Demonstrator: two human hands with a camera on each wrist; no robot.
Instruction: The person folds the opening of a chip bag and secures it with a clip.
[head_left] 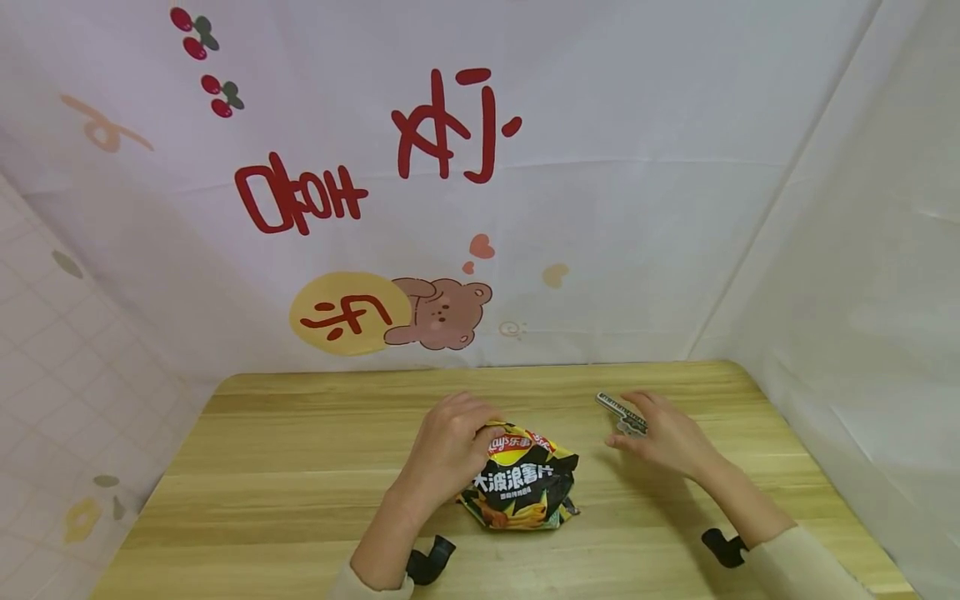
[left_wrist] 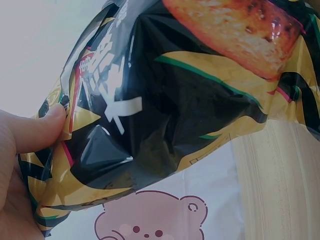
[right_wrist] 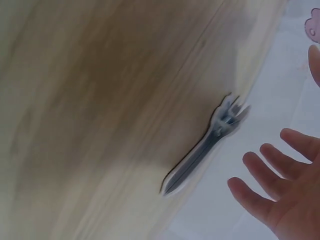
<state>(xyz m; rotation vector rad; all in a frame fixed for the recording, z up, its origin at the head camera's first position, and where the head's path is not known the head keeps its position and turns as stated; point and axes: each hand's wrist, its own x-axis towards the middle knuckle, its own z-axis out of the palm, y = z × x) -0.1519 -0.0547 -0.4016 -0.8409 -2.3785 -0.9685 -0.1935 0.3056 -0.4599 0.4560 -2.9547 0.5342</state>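
Observation:
A black and yellow bag of potato chips [head_left: 525,483] stands on the table, its front panel facing me. My left hand [head_left: 453,446] grips its upper left edge. In the left wrist view the thumb [left_wrist: 37,132] presses on the crinkled wrapper, and the other fingers are mostly hidden. To the right, my right hand [head_left: 667,437] hovers by a slim grey strip-like thing with a forked end [right_wrist: 197,152]; its exact kind is unclear. The fingers [right_wrist: 267,175] in the right wrist view are spread, apart from that thing, and hold nothing.
The wooden table [head_left: 285,467] ends at a white printed cloth [head_left: 637,208] hanging behind it, with more cloth on both sides. Black wrist pieces [head_left: 430,560] show beside both forearms.

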